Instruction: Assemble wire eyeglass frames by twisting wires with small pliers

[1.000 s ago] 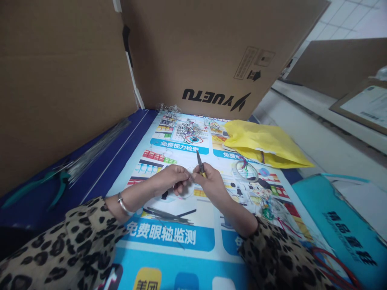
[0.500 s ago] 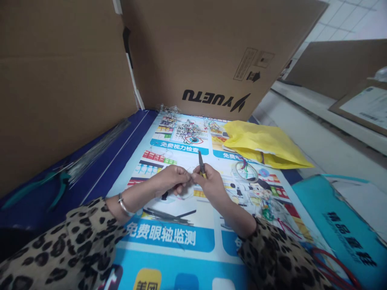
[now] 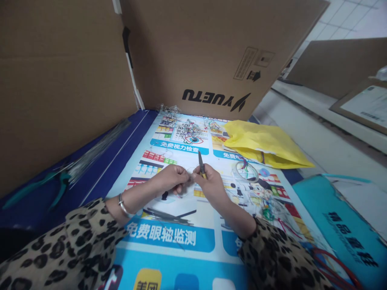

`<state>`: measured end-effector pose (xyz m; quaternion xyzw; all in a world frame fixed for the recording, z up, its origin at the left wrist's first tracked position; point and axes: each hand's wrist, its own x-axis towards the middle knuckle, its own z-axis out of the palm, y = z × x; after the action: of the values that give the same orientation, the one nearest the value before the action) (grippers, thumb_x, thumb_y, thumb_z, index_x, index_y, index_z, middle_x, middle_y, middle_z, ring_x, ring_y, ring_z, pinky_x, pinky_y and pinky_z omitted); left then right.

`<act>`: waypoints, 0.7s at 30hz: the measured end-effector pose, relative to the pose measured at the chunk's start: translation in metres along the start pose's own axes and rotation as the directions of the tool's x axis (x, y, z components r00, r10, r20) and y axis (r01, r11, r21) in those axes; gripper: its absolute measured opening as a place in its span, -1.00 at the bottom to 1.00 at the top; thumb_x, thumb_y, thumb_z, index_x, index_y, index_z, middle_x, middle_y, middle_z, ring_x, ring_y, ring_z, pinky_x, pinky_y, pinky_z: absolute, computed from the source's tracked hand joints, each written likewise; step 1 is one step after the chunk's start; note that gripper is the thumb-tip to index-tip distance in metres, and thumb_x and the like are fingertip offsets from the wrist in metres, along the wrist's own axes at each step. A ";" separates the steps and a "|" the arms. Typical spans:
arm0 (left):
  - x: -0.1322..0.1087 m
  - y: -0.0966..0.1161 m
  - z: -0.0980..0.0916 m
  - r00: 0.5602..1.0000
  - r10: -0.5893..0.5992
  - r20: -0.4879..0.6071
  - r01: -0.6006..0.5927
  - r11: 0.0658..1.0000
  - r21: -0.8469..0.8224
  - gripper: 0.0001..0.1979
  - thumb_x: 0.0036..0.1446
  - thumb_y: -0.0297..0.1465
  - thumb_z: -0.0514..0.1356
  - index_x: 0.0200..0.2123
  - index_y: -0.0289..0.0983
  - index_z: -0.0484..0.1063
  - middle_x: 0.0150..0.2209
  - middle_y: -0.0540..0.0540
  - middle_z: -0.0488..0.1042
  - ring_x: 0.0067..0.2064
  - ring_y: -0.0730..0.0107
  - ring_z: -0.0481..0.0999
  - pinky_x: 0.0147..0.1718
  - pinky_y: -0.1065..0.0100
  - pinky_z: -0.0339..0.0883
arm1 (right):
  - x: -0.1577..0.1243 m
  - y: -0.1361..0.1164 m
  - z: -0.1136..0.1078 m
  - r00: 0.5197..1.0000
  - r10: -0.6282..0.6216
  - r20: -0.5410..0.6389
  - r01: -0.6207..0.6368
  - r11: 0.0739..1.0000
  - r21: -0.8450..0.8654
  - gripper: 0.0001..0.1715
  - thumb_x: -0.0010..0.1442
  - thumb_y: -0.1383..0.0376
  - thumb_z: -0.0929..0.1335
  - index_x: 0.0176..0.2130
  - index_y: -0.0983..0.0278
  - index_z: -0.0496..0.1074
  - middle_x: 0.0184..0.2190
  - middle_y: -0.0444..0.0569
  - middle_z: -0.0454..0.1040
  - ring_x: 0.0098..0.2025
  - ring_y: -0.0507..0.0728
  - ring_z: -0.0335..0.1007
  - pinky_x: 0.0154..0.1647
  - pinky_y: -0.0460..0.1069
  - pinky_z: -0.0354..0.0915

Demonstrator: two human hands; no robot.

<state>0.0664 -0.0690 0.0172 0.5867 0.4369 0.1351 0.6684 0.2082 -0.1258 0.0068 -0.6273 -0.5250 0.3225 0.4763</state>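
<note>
In the head view, my left hand [image 3: 173, 179] is closed in a pinch on a thin wire [image 3: 191, 172], which shows only faintly between my two hands. Opposite it, my right hand [image 3: 210, 183] has its thumb and forefinger close to the left fingertips. Pliers [image 3: 201, 162] with narrow dark jaws and a trace of yellow handle are held in my right palm, jaws pointing up and away from me. Their handles are mostly hidden by the fingers. Below the hands, short dark wires [image 3: 169, 216] lie on the printed sheet [image 3: 201, 257].
A tall cardboard box [image 3: 211, 48] walls off the back. Tangled wire pieces [image 3: 189, 128] lie before it, beside a yellow pouch [image 3: 263, 143]. At left are a wire bundle [image 3: 96, 151] and teal-handled pliers [image 3: 62, 189]. A wire coil [image 3: 246, 172] and a teal packet [image 3: 341, 225] lie right.
Both hands stay almost in place, with the fingertips shifting very slightly apart. The pliers remain in my right hand.
</note>
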 end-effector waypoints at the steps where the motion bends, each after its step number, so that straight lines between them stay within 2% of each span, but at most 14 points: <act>1: 0.000 0.000 0.000 1.000 0.003 -0.004 -0.003 1.000 0.005 -0.84 -0.05 -0.37 0.12 -0.60 -0.31 0.28 -0.81 0.08 0.26 -0.78 0.60 0.20 -0.76 0.56 0.10 | 0.000 -0.001 0.000 1.000 -0.002 0.000 0.002 1.000 -0.005 -0.94 -0.04 0.31 0.30 -0.45 0.25 0.29 -0.53 -0.20 0.31 -0.44 0.02 0.21 -0.36 -0.08 0.16; 5: 0.000 -0.002 0.001 0.998 0.054 -0.044 -0.055 0.998 -0.027 -0.90 -0.05 -0.39 0.12 -0.53 -0.30 0.31 -0.81 0.10 0.26 -0.77 0.62 0.18 -0.76 0.58 0.06 | 0.000 -0.002 -0.002 0.999 -0.033 0.018 0.034 0.996 -0.084 -0.95 0.00 0.30 0.28 -0.43 0.25 0.29 -0.51 -0.20 0.33 -0.42 0.02 0.23 -0.35 -0.09 0.16; 9: 0.003 -0.005 -0.003 0.978 0.148 -0.148 -0.167 0.978 -0.123 -0.90 -0.05 -0.37 0.13 -0.51 -0.29 0.29 -0.79 0.12 0.25 -0.75 0.62 0.18 -0.75 0.58 0.04 | 0.001 0.000 -0.007 0.996 -0.074 0.051 0.087 0.937 -0.338 -0.90 0.09 0.27 0.24 -0.36 0.23 0.31 -0.44 -0.15 0.39 -0.38 0.05 0.28 -0.33 -0.07 0.16; 14: 0.011 -0.011 -0.008 0.946 0.220 -0.237 -0.256 0.957 -0.136 -0.90 -0.03 -0.38 0.12 -0.51 -0.30 0.28 -0.76 0.09 0.31 -0.72 0.61 0.24 -0.70 0.57 0.07 | 0.003 0.005 -0.009 0.976 -0.188 0.114 0.212 0.670 -0.711 -0.85 0.15 0.27 0.23 -0.30 0.27 0.34 -0.34 -0.03 0.41 -0.24 0.12 0.28 -0.23 -0.04 0.14; 17: 0.012 -0.014 -0.008 0.934 0.245 -0.258 -0.288 0.947 -0.144 -0.89 -0.01 -0.37 0.12 -0.50 -0.29 0.29 -0.73 0.07 0.34 -0.69 0.60 0.27 -0.68 0.56 0.10 | 0.002 0.007 -0.009 0.961 -0.234 0.149 0.253 0.522 -0.814 -0.84 0.17 0.27 0.23 -0.27 0.28 0.35 -0.30 0.00 0.40 -0.20 0.13 0.25 -0.18 -0.04 0.11; 21: 0.011 -0.012 -0.007 0.928 0.249 -0.276 -0.301 0.939 -0.165 -0.87 -0.01 -0.34 0.13 -0.49 -0.30 0.30 -0.69 0.06 0.36 -0.67 0.58 0.31 -0.67 0.56 0.14 | 0.001 0.010 -0.009 0.953 -0.256 0.164 0.258 0.393 -0.882 -0.83 0.18 0.26 0.23 -0.26 0.26 0.35 -0.31 0.00 0.39 -0.22 0.14 0.23 -0.21 -0.02 0.09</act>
<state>0.0643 -0.0599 0.0022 0.5485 0.4146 0.3454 0.6387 0.2196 -0.1274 0.0004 -0.6944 -0.7057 -0.0812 0.1151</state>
